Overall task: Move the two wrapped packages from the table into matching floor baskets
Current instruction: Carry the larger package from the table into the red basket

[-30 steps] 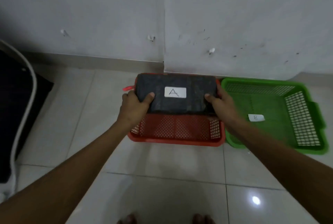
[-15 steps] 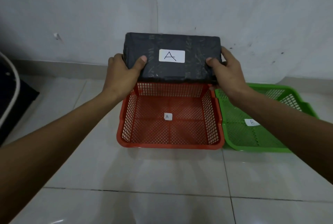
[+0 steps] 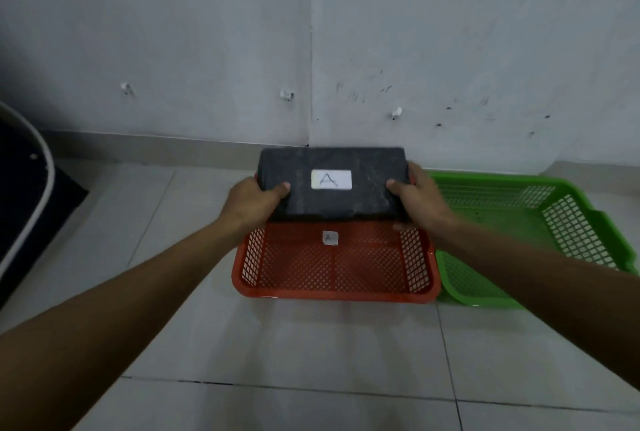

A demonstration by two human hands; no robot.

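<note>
A black wrapped package (image 3: pixel 332 198) with a white label marked A is gripped at both ends: my left hand (image 3: pixel 251 203) holds its left end, my right hand (image 3: pixel 420 203) its right end. The package hangs over the far half of a red mesh basket (image 3: pixel 332 292) on the floor. A small tag marked A (image 3: pixel 329 237) lies on the red basket's bottom, just below the package. A green mesh basket (image 3: pixel 575 219) touches the red one on its right. My right forearm covers part of the green basket's bottom. No second package is in view.
Both baskets stand on pale floor tiles close to a white wall (image 3: pixel 207 49) with a low skirting. A dark object with a white curved edge (image 3: pixel 24 195) stands at the far left. Bare tiles stretch in front of the baskets.
Half a second ago the package was held higher, in front of the wall; now it is lower, over the red basket's far half. Both hands keep their hold.
</note>
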